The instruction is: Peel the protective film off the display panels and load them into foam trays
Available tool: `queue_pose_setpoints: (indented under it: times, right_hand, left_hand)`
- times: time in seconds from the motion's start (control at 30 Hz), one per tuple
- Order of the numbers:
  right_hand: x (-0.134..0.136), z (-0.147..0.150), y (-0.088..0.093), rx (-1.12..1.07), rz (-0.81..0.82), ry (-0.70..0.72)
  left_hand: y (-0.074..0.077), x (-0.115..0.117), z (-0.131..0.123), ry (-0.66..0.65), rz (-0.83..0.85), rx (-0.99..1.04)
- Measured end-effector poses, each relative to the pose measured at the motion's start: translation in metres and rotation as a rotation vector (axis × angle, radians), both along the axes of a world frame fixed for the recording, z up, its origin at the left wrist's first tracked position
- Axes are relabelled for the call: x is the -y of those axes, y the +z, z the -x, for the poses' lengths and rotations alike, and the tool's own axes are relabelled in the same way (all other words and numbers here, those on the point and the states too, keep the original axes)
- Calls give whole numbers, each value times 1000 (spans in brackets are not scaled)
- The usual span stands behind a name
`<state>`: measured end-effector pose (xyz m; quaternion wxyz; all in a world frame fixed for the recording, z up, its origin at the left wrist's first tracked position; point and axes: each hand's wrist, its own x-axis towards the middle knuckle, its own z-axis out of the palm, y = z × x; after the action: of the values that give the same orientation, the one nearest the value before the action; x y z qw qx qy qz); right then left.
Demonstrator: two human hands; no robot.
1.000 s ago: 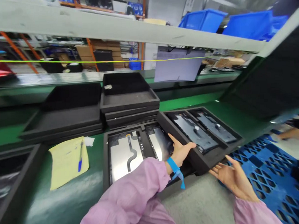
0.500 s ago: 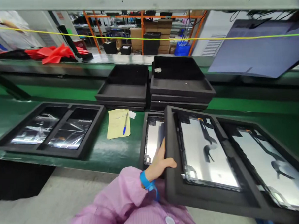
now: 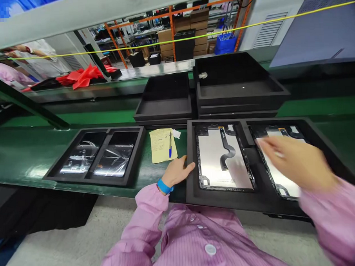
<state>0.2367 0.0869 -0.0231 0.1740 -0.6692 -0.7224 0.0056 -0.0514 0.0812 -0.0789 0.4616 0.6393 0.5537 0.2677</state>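
A black foam tray point(image 3: 251, 198) lies on the green bench in front of me with two silver panels in its pockets. My left hand point(image 3: 175, 171) rests against the tray's left edge, thumb touching the foam, a blue band on the wrist. My right hand point(image 3: 296, 159), blurred, hovers open over the right panel point(image 3: 281, 183), holding nothing. The left panel point(image 3: 222, 158) shows a black flex cable running down its back.
A second two-pocket foam tray point(image 3: 125, 178) with shiny panels lies to the left. A yellow note point(image 3: 160, 145) with a blue pen point(image 3: 170, 147) sits between the trays. Stacked empty foam trays point(image 3: 240, 95) stand behind. Another person's sleeve is at far left.
The tray I carried tilted has been set flat on top of the tray on the bench. My right hand has come into view over the right panel. The view has swung left.
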Motion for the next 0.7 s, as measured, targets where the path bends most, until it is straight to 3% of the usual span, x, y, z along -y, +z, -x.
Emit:
queue_pose_setpoints:
  times: [0.1,0.2,0.37,0.47,0.57,0.63,0.7]
  right_hand:
    - [-69,29,-3,114,103,253]
    - [-108,51,-15,195,123,361]
    - [-105,60,-31,230,101,354]
    - [-106,63,-28,210,106,300]
    - [-112,62,4,150,118,229]
    - [-103,58,43,112,47,166]
    - [-73,53,86,70,-129,94]
  left_hand:
    - [10,6,3,110,-84,-86]
    - [16,18,4,200,-113,-53]
    - [19,30,-6,312,-109,135]
    - [22,33,-15,304,-60,290]
    - [34,41,-22,127,103,465]
    - [49,50,-24,-67,358,685]
    - [70,59,-27,-183,615,1001]
